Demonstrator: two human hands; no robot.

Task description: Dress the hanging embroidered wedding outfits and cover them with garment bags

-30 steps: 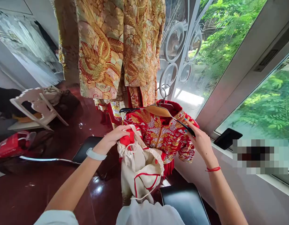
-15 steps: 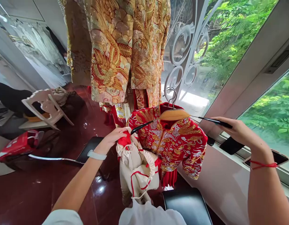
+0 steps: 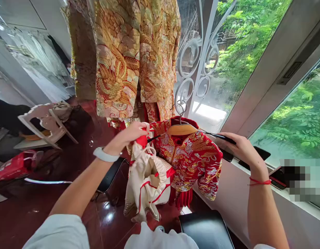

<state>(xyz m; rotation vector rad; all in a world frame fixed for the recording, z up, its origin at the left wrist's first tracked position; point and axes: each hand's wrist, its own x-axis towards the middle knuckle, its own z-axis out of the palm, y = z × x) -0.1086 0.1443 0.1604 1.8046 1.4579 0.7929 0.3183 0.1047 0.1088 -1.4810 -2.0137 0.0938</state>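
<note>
My left hand (image 3: 134,133) is closed on the gathered, red-lined edge of a cream garment (image 3: 143,176) with red trim, at the left end of a hanger. The garment hangs below in loose folds with a ruffled opening. My right hand (image 3: 241,147) grips the black right arm of that hanger (image 3: 218,135). A pale wooden hanger piece (image 3: 182,129) shows in the middle, at the neck of a red jacket (image 3: 185,159) embroidered in gold and silver. Hooks rise above it; whether these are one or two hangers is hard to tell.
Gold embroidered garments (image 3: 118,69) hang straight ahead. A black seat (image 3: 205,228) stands below the jacket, another (image 3: 111,176) at left. White scroll ironwork (image 3: 189,58) and a windowsill with dark flat objects lie right. A white chair (image 3: 43,121) and red bag (image 3: 17,164) are left.
My left hand has risen, lifting the cream garment's edge along the hanger's left arm and covering more of it. My right hand and the hanger appear farther left as the view shifts.
</note>
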